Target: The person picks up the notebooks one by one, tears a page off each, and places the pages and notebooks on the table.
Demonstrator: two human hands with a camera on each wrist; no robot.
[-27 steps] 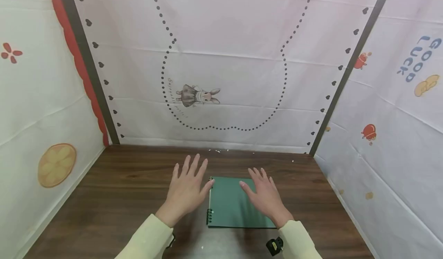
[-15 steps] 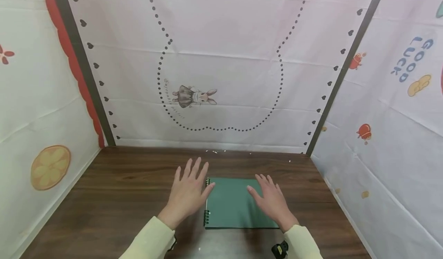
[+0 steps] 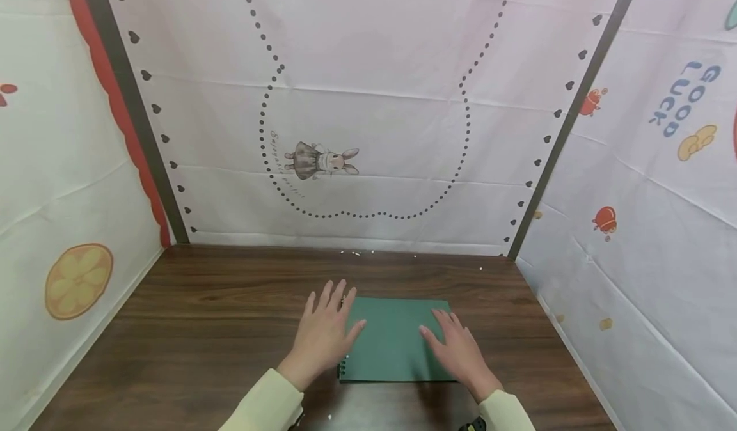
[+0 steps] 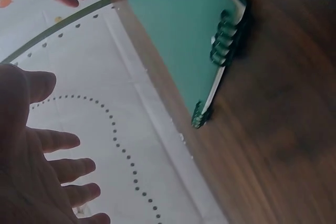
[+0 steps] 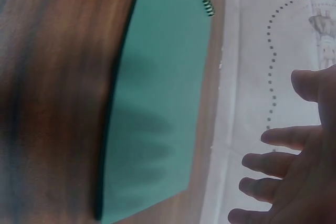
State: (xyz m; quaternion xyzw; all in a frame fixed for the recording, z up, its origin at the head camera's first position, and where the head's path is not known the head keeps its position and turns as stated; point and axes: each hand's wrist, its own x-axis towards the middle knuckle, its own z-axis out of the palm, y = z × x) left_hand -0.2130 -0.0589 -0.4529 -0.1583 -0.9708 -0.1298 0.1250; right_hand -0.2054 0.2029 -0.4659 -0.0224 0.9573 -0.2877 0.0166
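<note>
A green ring-bound notebook [image 3: 391,341] lies closed on the dark wooden table, its binding rings [image 4: 224,40] along the left edge. My left hand [image 3: 322,338] hovers over the binding side with fingers spread and holds nothing. Above the notebook's right part is my right hand [image 3: 459,351], fingers extended, also holding nothing. Both wrist views show a gap between the hands and the cover. In the right wrist view, a soft shadow of the right hand [image 5: 299,166] falls on the green cover.
The wooden table [image 3: 230,316] reaches back to a white printed cloth wall [image 3: 368,130], with more cloth at both sides. Small white scraps [image 3: 356,253] lie along the table's far edge. A black wrist device [image 3: 475,424] shows by the right sleeve.
Both hands have come back slightly toward the body, and the right hand has shifted to the right. The notebook lies as before; the head view has turned a little.
</note>
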